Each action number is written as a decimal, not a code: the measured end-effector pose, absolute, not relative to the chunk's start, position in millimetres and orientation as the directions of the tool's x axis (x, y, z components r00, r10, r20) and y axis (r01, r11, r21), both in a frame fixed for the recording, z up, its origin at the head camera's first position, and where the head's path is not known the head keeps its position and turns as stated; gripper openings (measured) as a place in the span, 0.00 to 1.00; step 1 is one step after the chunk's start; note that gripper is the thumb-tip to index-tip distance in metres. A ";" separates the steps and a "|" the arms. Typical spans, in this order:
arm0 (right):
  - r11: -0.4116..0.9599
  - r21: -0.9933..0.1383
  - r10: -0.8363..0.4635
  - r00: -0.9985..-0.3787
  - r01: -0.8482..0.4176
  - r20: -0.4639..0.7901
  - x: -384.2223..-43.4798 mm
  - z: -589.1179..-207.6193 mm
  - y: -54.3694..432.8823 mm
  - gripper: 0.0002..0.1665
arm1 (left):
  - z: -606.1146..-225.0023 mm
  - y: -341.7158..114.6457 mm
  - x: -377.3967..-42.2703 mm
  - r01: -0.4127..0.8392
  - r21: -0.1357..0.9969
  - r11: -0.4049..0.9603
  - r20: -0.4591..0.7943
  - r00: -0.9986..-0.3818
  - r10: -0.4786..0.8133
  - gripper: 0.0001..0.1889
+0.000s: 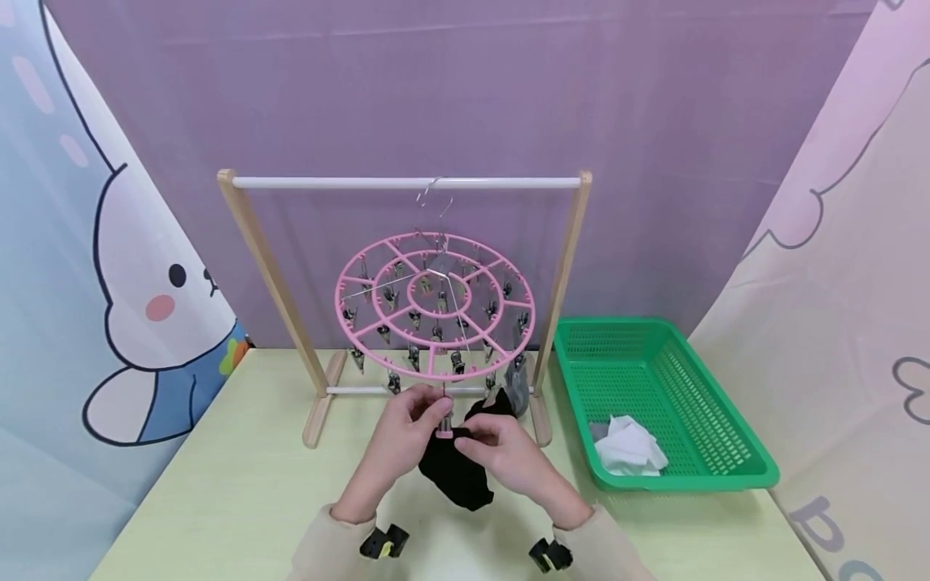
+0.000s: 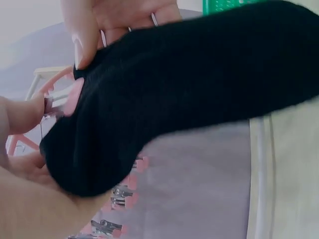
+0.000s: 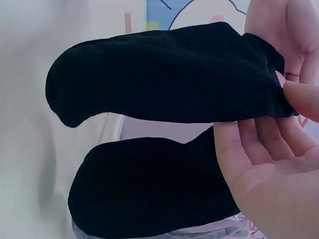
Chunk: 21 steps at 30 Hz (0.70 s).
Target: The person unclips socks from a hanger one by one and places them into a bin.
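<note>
A black sock (image 1: 458,476) hangs at the front of a pink round clip hanger (image 1: 339,311); the left wrist view shows the sock (image 2: 189,74) large. My left hand (image 1: 395,436) pinches the handles of a metal clip (image 1: 446,424), whose pink tip (image 2: 75,97) lies against the sock's opening edge. My right hand (image 1: 512,456) pinches that same edge between thumb and fingers, on the right of the clip. Behind it, a second black sock (image 3: 149,189) hangs close below in the right wrist view. A grey sock (image 1: 517,387) hangs at the hanger's right side.
The hanger hooks onto the white bar (image 1: 407,183) of a wooden-legged rack (image 1: 272,282). Several more clips dangle from its rings. On the right stands a green basket (image 1: 726,403) with white cloth (image 1: 630,448) and a bit of grey cloth inside.
</note>
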State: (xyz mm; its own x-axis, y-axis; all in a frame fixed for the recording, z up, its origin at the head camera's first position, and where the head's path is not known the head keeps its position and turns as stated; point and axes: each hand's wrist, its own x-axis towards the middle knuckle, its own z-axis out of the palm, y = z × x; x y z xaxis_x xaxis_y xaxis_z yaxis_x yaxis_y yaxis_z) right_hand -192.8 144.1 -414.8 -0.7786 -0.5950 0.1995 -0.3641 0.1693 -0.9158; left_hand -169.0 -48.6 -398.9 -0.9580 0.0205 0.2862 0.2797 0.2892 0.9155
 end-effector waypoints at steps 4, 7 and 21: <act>0.173 -0.916 -0.595 -0.780 -0.362 0.196 -192.4 -416.5 141.5 0.06 | -396.2 -46.0 -165.2 0.294 0.916 0.274 0.305 -0.953 0.003 0.06; 0.178 -0.917 -0.599 -0.778 -0.358 0.187 -191.9 -419.9 139.8 0.05 | -394.5 -45.3 -162.5 0.307 0.900 0.311 0.325 -0.946 -0.005 0.04; 0.241 -0.883 -0.613 -0.768 -0.403 0.184 -193.9 -423.1 155.8 0.05 | -390.1 -48.2 -157.8 0.284 0.882 0.376 0.336 -0.939 -0.077 0.08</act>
State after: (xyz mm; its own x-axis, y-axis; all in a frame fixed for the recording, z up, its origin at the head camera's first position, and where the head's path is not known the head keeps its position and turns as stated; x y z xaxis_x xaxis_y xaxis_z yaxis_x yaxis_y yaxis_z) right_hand -193.9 155.8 -423.1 -0.7685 -0.6130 0.1835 -0.4032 0.2412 -0.8827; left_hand -157.8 -48.2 -390.1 -0.9388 -0.0772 0.3356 0.2844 0.3757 0.8820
